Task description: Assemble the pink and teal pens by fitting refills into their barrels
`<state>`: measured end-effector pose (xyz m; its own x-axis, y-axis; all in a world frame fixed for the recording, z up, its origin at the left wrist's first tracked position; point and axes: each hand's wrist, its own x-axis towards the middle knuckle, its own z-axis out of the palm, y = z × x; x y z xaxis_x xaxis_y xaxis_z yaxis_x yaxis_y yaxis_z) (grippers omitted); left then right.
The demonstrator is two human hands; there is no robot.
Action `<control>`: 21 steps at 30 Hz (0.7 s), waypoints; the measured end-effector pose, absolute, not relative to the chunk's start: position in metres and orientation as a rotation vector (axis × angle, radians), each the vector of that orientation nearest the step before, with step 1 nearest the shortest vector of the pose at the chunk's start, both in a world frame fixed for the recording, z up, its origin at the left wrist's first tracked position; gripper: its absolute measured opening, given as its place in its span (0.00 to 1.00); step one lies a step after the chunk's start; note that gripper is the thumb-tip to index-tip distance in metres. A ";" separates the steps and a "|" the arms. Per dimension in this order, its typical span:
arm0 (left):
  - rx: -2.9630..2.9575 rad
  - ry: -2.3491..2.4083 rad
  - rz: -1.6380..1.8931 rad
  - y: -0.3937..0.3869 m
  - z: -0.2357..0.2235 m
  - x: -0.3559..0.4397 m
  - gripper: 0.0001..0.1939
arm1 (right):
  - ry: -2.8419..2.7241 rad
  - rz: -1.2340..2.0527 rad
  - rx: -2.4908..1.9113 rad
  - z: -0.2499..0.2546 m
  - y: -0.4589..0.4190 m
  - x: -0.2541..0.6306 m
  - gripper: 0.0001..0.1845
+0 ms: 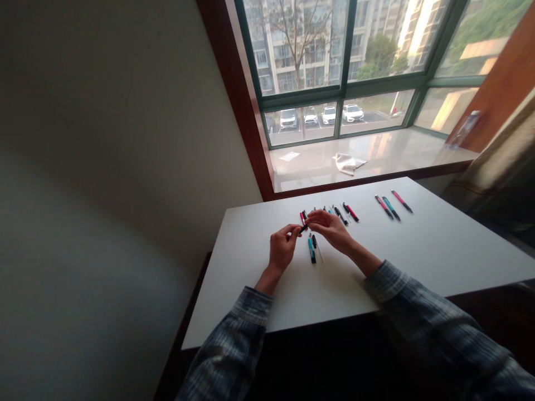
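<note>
- The left hand (282,249) and right hand (330,231) are raised just above the middle of the white table (434,250), close together.
- A slim dark pen (303,227) lies between them, held off the tabletop. The left thumb and forefinger are pinched closed on it. The right fingertips (311,218) curl in against its other end, though the fingers hide how much of it they cover.
- Just far of the hands lies a red-and-black pen (302,218).
- Just near of them lie a teal-and-black pen (311,250), a short black pen part (314,241) and a thin pale rod (320,250).
- To the right, a black pen (340,215) and a red pen (351,211) lie side by side.
- Further right, toward the table's far edge, lie a pink pen (383,206), a teal pen (390,208) and another pink pen (402,200).
- Plaid sleeves (251,317) cover both forearms.
- Beyond the table, a windowsill (376,150) holds a crumpled cloth (349,163) and a sheet of paper (289,156).
</note>
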<state>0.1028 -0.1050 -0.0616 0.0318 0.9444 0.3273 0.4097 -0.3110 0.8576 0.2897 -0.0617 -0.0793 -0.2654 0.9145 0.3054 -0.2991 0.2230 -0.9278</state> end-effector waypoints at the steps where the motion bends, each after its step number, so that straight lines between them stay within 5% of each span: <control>1: 1.747 1.362 1.257 -0.105 -0.061 0.103 0.18 | -1.339 1.335 -0.654 -0.079 -0.062 0.290 0.19; 16: 1.415 1.222 1.208 -0.096 -0.064 0.096 0.22 | -1.373 0.982 -0.785 -0.078 -0.057 0.316 0.20; 21: 1.371 1.266 1.304 -0.092 -0.062 0.094 0.20 | -1.742 0.692 -1.042 -0.099 -0.068 0.330 0.06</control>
<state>0.0939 -0.0923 -0.0623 -0.0503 0.9881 0.1454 0.1162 -0.1388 0.9835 0.3299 -0.0685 -0.0993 -0.1781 0.8799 0.4406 0.3379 0.4752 -0.8124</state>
